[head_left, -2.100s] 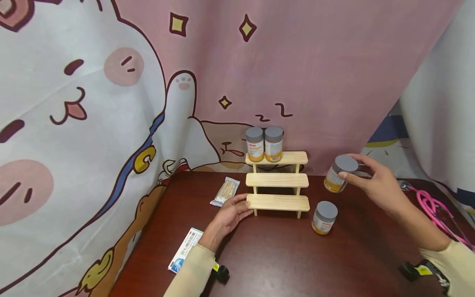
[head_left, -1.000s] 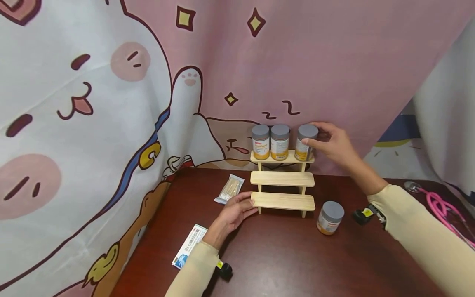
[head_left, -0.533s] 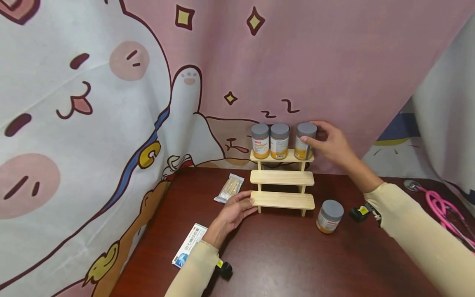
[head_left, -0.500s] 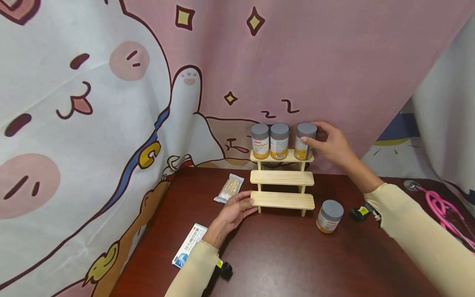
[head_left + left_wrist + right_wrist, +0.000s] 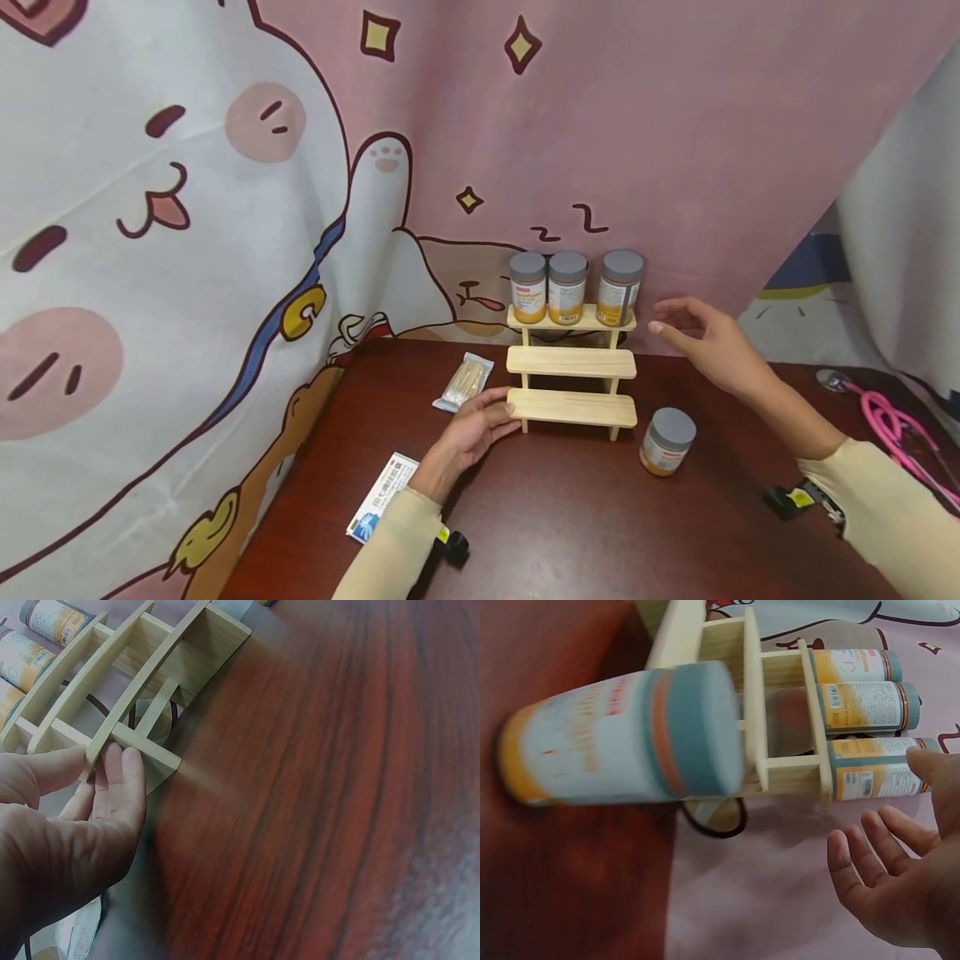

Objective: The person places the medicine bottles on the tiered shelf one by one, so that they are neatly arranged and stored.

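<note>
A three-tier wooden display stand (image 5: 570, 362) stands on the table against the cloth backdrop. Three grey-lidded jars are upright on its top tier: a left jar (image 5: 528, 292), a middle jar (image 5: 567, 292) touching or nearly touching it, and a right jar (image 5: 619, 292) apart from them. My left hand (image 5: 467, 437) pinches the left end of the lowest tier, thumb above and fingers under it, as the left wrist view shows. My right hand (image 5: 712, 343) hangs in the air right of the stand, fingers loosely spread and holding nothing. A fourth jar (image 5: 666, 443) stands on the table near the stand's lower right.
A packet of cotton swabs (image 5: 465, 382) lies left of the stand. Nearer me is a white-and-blue medicine box (image 5: 384, 492), partly behind my left sleeve. A pink stethoscope (image 5: 888, 425) lies at the far right. The printed cloth (image 5: 675, 167) hangs behind the table.
My right hand carried a jar up onto the top tier's right end, let go, and drew back right and down. My left hand keeps its pinch on the stand.
</note>
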Demonstrator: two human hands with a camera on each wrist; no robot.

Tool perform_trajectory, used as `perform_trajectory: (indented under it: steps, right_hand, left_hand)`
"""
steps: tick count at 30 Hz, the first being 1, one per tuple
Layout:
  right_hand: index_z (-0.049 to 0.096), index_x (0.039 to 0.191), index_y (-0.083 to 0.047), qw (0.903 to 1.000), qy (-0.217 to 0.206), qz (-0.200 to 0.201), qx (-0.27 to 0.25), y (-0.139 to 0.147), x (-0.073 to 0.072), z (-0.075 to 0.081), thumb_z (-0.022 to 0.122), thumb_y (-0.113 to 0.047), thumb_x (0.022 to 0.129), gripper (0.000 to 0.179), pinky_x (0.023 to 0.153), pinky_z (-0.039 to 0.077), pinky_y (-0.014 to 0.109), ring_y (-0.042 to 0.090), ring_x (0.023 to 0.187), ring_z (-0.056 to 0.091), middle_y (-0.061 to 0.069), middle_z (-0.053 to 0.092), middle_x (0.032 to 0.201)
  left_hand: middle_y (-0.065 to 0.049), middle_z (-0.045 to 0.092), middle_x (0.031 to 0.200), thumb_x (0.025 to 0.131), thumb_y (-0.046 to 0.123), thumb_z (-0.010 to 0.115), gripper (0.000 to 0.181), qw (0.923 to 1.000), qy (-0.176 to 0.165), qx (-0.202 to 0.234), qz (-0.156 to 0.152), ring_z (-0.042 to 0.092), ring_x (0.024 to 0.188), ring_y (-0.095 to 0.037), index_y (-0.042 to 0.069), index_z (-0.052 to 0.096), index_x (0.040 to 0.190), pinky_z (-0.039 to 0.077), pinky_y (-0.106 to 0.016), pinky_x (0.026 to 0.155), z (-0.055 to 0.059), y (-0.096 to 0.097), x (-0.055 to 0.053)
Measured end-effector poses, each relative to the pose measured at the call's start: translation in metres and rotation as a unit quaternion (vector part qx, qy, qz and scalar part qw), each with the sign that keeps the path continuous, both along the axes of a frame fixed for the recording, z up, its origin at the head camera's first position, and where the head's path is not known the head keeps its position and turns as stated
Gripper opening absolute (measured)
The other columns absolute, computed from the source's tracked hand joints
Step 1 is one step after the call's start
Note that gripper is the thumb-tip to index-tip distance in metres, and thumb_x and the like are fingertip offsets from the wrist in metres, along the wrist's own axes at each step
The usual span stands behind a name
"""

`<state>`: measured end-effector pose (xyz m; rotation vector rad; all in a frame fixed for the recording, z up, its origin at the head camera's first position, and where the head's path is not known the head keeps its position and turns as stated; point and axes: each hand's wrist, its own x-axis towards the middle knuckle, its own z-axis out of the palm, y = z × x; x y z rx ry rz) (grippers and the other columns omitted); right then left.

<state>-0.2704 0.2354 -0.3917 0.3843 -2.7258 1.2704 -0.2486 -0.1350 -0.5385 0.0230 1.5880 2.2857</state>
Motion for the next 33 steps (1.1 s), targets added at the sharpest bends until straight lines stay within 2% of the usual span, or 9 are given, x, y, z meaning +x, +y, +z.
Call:
perform_trajectory:
  steps: [3,8,12,15,18,22,25,28,33]
  right_hand:
    - [0.057,0.144,-0.007,0.9993,-0.029,-0.003,0.024,0.013,0.015,-0.012,0.062,-0.048,0.105,0.056,0.075,0.057,0.017,0.010,0.104,0.064,0.018,0.066,0.134]
    - [0.058,0.145,-0.012,0.9970,-0.063,0.004,0.045,0.032,0.037,-0.035,0.060,-0.051,0.106,0.055,0.075,0.059,0.022,-0.004,0.099,0.062,0.019,0.065,0.139]
    - [0.060,0.144,-0.016,0.9976,-0.056,0.024,0.033,0.043,0.055,-0.055,0.062,-0.043,0.107,0.046,0.077,0.060,0.022,-0.008,0.100,0.063,0.015,0.064,0.142]
    - [0.062,0.142,-0.022,0.9982,-0.040,0.039,0.020,0.045,0.067,-0.068,0.065,-0.036,0.106,0.039,0.081,0.057,0.018,-0.012,0.110,0.060,0.005,0.067,0.140]
    - [0.056,0.149,-0.025,0.9976,-0.025,0.064,0.005,0.045,0.075,-0.078,0.070,-0.026,0.104,0.048,0.086,0.055,0.016,-0.012,0.117,0.057,-0.005,0.066,0.140]
    - [0.038,0.162,-0.026,0.9939,-0.025,0.103,-0.031,0.044,0.085,-0.091,0.075,-0.014,0.099,0.075,0.089,0.058,0.020,-0.010,0.121,0.057,-0.009,0.059,0.144]
    - [0.032,0.165,-0.025,0.9914,-0.031,0.116,-0.052,0.042,0.091,-0.099,0.078,-0.010,0.096,0.085,0.091,0.061,0.021,-0.010,0.123,0.057,-0.008,0.056,0.145]
    - [0.034,0.165,-0.022,0.9893,-0.041,0.123,-0.067,0.041,0.093,-0.105,0.079,-0.009,0.095,0.084,0.093,0.061,0.021,-0.009,0.124,0.057,-0.009,0.056,0.144]
    - [0.037,0.163,-0.023,0.9853,-0.083,0.122,-0.087,0.039,0.091,-0.110,0.075,-0.015,0.099,0.074,0.097,0.058,0.017,-0.014,0.127,0.053,-0.018,0.052,0.148]
  left_hand:
    - [-0.007,0.069,0.118,0.104,-0.002,0.056,0.047,1.0000,0.002,-0.003,-0.002,0.071,0.106,-0.016,-0.006,0.048,0.149,0.060,-0.041,0.109,0.000,0.000,0.000]
    - [-0.007,0.070,0.119,0.104,-0.002,0.056,0.046,1.0000,0.001,-0.003,-0.001,0.071,0.106,-0.016,-0.005,0.048,0.149,0.059,-0.042,0.109,-0.001,0.000,0.001]
    - [-0.007,0.069,0.119,0.104,-0.002,0.056,0.046,1.0000,-0.003,-0.004,-0.004,0.071,0.106,-0.016,-0.005,0.048,0.149,0.059,-0.043,0.110,-0.003,0.000,0.001]
    - [-0.007,0.069,0.119,0.104,-0.003,0.056,0.046,1.0000,-0.005,-0.004,-0.005,0.071,0.107,-0.016,-0.005,0.048,0.149,0.058,-0.043,0.111,-0.004,0.000,0.002]
    - [-0.008,0.069,0.120,0.104,-0.003,0.056,0.046,1.0000,0.001,-0.003,-0.004,0.071,0.108,-0.017,-0.006,0.048,0.149,0.057,-0.044,0.112,-0.003,-0.001,0.001]
    - [-0.008,0.069,0.121,0.104,-0.002,0.056,0.046,1.0000,0.003,-0.002,-0.006,0.071,0.108,-0.017,-0.005,0.048,0.149,0.057,-0.045,0.112,-0.003,-0.001,0.000]
    - [-0.008,0.069,0.122,0.104,-0.002,0.056,0.047,1.0000,0.003,-0.003,-0.009,0.071,0.108,-0.017,-0.005,0.048,0.150,0.057,-0.044,0.112,-0.003,-0.001,-0.001]
    - [-0.009,0.070,0.122,0.104,-0.002,0.057,0.047,0.9999,0.004,-0.004,-0.010,0.071,0.107,-0.018,-0.005,0.048,0.150,0.057,-0.044,0.112,-0.002,-0.001,-0.001]
    - [-0.006,0.070,0.119,0.104,-0.002,0.056,0.047,0.9999,-0.001,-0.003,-0.012,0.071,0.107,-0.017,-0.004,0.048,0.150,0.057,-0.044,0.112,0.000,-0.002,0.000]
